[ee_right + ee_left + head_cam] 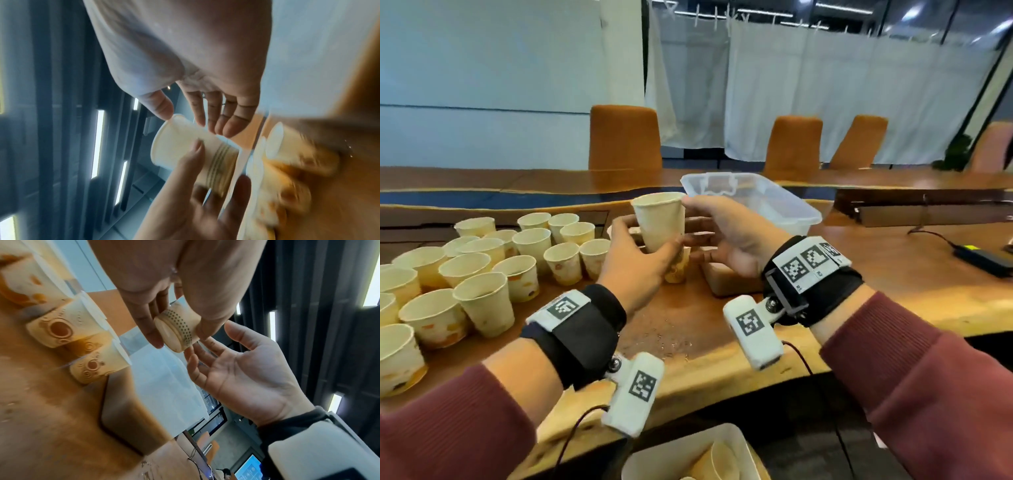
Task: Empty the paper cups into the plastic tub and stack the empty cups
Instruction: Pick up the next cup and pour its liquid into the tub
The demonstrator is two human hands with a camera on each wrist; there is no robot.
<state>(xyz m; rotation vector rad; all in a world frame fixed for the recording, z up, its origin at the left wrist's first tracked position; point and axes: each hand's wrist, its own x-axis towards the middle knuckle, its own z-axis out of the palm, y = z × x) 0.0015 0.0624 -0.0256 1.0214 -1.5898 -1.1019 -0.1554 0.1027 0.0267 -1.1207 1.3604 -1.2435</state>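
A plain paper cup (659,219) is held upright above the table in my left hand (647,240), thumb and fingers curled round its lower half. Its inside cannot be seen. My right hand (690,222) is beside it with fingers straight and the thumb touching the rim. The left wrist view shows the cup's dotted base (170,332) in the left hand (180,337). In the right wrist view the right hand (193,121) is spread over the cup (185,151). The clear plastic tub (798,212) stands just behind the right hand.
Several upright paper cups (482,270) crowd the table's left side. One patterned cup (676,272) stands under my hands beside a pale block (729,281). Grains (671,342) lie scattered near the front edge. A black adapter (983,258) lies right; a white bin (688,452) sits below.
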